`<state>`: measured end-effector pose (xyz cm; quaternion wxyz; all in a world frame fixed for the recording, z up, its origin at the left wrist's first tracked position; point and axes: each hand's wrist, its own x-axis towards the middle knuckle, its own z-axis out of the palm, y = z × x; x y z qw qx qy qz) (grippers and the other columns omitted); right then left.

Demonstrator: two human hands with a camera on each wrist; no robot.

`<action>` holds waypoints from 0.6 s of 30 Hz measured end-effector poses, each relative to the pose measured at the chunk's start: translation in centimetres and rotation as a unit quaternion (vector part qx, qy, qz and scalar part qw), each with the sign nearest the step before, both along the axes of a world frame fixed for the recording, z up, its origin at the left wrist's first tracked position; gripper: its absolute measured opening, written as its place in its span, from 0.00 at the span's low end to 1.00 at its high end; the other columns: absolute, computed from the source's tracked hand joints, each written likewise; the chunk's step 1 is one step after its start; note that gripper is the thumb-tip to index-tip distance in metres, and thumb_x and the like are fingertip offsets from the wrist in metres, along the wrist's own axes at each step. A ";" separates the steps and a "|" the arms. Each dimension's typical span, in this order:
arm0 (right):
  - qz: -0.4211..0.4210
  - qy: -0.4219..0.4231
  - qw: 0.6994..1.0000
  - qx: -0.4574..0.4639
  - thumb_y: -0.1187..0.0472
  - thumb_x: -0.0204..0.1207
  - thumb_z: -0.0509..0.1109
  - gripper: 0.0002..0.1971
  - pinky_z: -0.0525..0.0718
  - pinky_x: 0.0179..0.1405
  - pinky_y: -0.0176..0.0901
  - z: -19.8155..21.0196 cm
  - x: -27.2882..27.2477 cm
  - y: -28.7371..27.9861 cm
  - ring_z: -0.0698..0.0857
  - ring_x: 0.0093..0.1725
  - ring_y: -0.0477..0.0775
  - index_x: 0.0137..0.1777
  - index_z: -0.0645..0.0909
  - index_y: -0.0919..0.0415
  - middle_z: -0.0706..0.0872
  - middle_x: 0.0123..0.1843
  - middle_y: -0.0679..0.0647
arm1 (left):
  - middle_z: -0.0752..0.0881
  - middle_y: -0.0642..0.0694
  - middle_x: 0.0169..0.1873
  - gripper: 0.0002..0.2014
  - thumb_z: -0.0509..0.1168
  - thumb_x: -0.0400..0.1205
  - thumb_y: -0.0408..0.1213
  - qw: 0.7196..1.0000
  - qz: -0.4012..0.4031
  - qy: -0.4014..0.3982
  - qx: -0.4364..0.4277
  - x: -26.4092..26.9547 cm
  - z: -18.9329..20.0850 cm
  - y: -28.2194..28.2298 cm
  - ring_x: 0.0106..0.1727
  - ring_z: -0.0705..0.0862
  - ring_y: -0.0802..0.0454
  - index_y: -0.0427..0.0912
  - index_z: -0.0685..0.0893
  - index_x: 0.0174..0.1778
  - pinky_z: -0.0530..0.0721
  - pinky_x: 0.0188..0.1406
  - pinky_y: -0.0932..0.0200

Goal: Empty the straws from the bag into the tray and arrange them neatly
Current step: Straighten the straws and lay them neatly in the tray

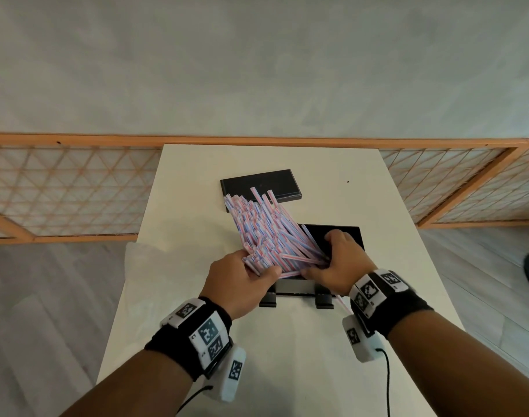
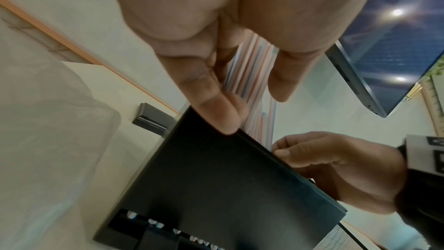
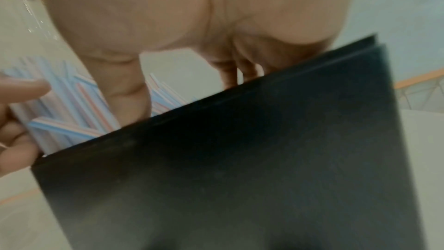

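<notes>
In the head view, a fanned bundle of striped straws (image 1: 266, 233) is gripped at its near end by the left hand (image 1: 242, 281) and right hand (image 1: 337, 263) over the black tray (image 1: 347, 236) on the table (image 1: 287, 356); a clear bag (image 1: 142, 266) lies at the left. In the left wrist view, the straws are pinched between thumb and fingers (image 2: 216, 113). In the right wrist view, the fingers are curled over the tray's edge; no writing can be read.

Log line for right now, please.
phase: arranging | left hand: grips straws | right hand: grips straws | tray: straws stick out
</notes>
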<state>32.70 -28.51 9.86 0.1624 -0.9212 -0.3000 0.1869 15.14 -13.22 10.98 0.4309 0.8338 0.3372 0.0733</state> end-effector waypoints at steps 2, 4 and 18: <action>-0.011 0.033 0.998 -0.058 0.42 0.57 0.81 0.38 0.79 0.45 0.45 -0.3 0.6 1.1 0.81 0.52 0.58 0.62 0.72 0.62 0.80 0.60 0.56 | 0.83 0.56 0.24 0.18 0.75 0.76 0.58 1.000 -0.005 0.004 0.009 -0.1 0.1 0.0 0.36 0.85 0.51 0.51 0.79 0.31 0.75 0.32 0.65; 0.002 0.060 0.992 -0.112 0.45 0.60 0.79 0.35 0.80 0.45 0.44 -0.9 1.0 2.2 0.83 0.53 0.60 0.64 0.74 0.62 0.82 0.59 0.59 | 0.85 0.56 0.25 0.18 0.75 0.75 0.59 1.000 -0.011 0.009 0.010 -0.1 0.2 0.1 0.37 0.87 0.51 0.50 0.81 0.32 0.79 0.37 0.61; 0.067 0.031 0.997 -0.021 0.59 0.76 0.69 0.12 0.75 0.47 0.39 1.4 0.7 4.7 0.85 0.53 0.61 0.59 0.81 0.55 0.87 0.50 0.55 | 0.80 0.65 0.16 0.19 0.80 0.71 0.57 0.999 -0.024 0.001 -0.037 -0.2 0.5 0.3 0.28 0.84 0.65 0.54 0.78 0.28 0.77 0.35 0.68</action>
